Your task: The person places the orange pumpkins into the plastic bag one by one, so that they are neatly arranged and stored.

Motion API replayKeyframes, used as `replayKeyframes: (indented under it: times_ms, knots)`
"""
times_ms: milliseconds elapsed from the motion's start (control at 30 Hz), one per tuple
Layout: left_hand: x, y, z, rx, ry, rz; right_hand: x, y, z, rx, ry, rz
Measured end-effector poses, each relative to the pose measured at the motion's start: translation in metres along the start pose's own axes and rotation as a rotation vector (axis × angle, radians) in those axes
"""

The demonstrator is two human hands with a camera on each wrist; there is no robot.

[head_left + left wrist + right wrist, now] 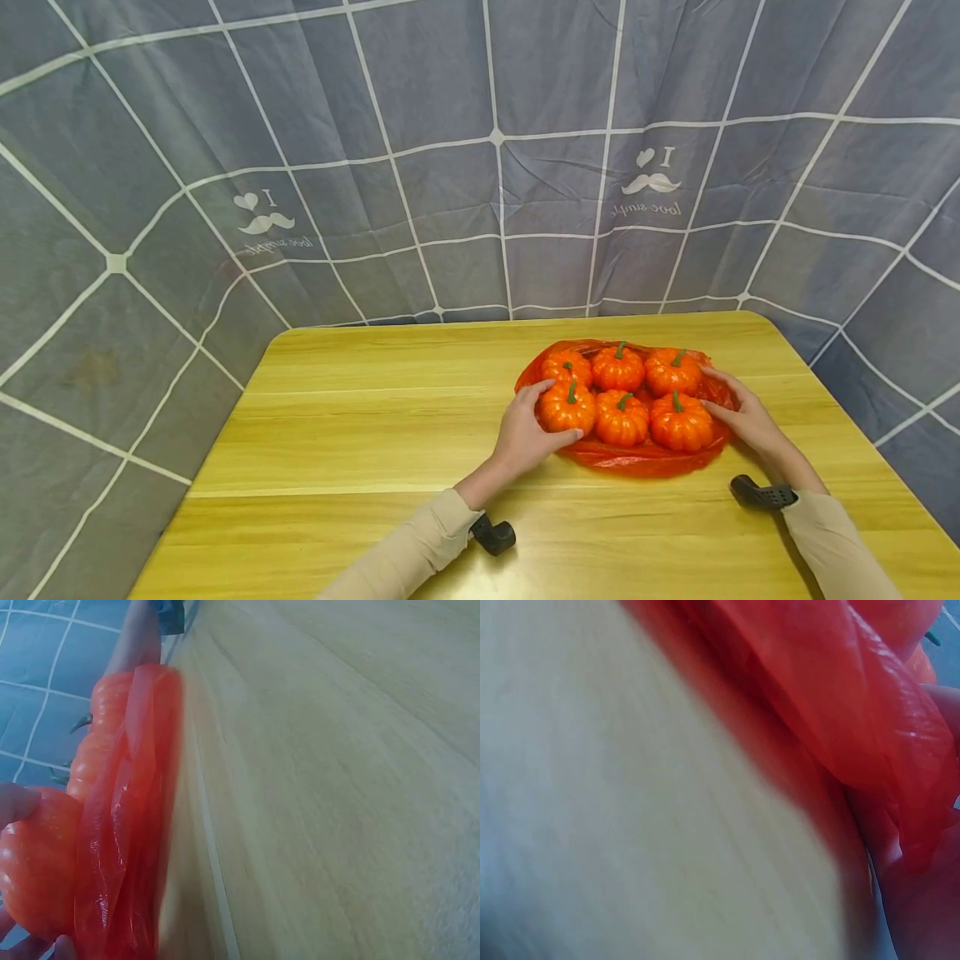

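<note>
Several small orange pumpkins (618,368) with green stems sit in two rows on a crumpled red plastic bag (637,460). My left hand (522,427) grips the front-left pumpkin (567,407), thumb at its near side and fingers at its far left. In the left wrist view, fingertips press on that pumpkin (41,862) beside the bag's folds (124,825). My right hand (756,423) lies at the bag's right edge, fingers extended toward the back-right pumpkin (672,372) and thumb by the front-right pumpkin (682,423). Red plastic (855,712) hangs over part of it in the right wrist view.
The wooden table (375,417) extends to the left and in front of the bag. A grey curtain (450,192) with white grid lines stands behind the table and along both sides. Black wrist bands (492,534) are on both forearms.
</note>
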State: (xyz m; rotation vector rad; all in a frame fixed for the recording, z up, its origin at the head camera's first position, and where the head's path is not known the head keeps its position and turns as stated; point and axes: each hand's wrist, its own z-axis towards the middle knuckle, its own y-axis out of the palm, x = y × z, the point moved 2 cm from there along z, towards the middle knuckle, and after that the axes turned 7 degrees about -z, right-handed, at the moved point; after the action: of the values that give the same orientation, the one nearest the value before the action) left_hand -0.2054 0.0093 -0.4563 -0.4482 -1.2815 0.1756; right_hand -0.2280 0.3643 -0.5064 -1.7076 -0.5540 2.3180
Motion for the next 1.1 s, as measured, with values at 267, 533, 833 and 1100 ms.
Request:
replayKeyframes:
  times_ms: [267,533,833,1100]
  knots:
    - [-0.0032,0.0026,0.0015,-0.011,-0.014,0.031,-0.0014,0.0014,0.0004,-0.005,-0.061,0.128]
    - [-0.0052,0.0050,0.0021,-0.022,-0.012,0.073,-0.0004,0.0012,0.0002,-0.026,-0.091,0.218]
    - [-0.0048,0.0077,0.0023,-0.037,-0.029,0.106,-0.0004,-0.0006,0.0008,-0.010,-0.095,0.123]
    - [-0.0045,0.0094,0.0024,-0.047,-0.041,0.132,0.0004,-0.0011,0.0017,-0.010,-0.095,0.144]
